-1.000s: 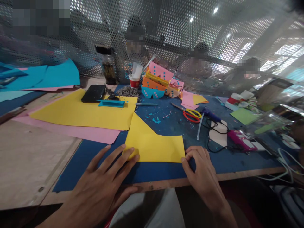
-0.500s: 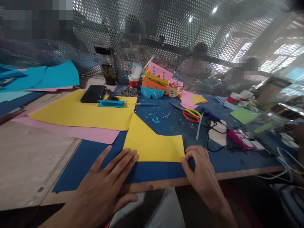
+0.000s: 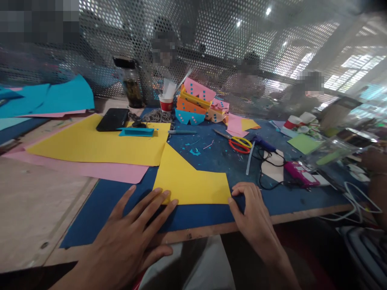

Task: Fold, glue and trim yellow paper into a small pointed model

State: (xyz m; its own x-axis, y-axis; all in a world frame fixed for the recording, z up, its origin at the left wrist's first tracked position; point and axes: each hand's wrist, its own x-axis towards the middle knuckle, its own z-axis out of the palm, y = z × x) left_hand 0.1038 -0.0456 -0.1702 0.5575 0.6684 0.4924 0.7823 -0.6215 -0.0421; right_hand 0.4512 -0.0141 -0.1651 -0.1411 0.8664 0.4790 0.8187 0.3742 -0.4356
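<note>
A folded piece of yellow paper lies on the blue mat, its upper left rising to a point. My left hand is spread flat at its lower-left corner, fingertips pressing on the paper. Curled loosely, my right hand rests at the paper's right edge, the thumb tip at the lower corner and a gap showing between thumb and forefinger. Beyond the left hand lie a large yellow sheet and a pink sheet beneath it.
Scissors, a glue gun with its cord, and a magenta device lie to the right. A phone, a jar, a paper cup and decorated paper pieces stand farther back. A mesh screen is behind.
The fingers of my left hand have spread a little wider on the paper. My right hand stays at the paper's right edge. The view has shifted slightly.
</note>
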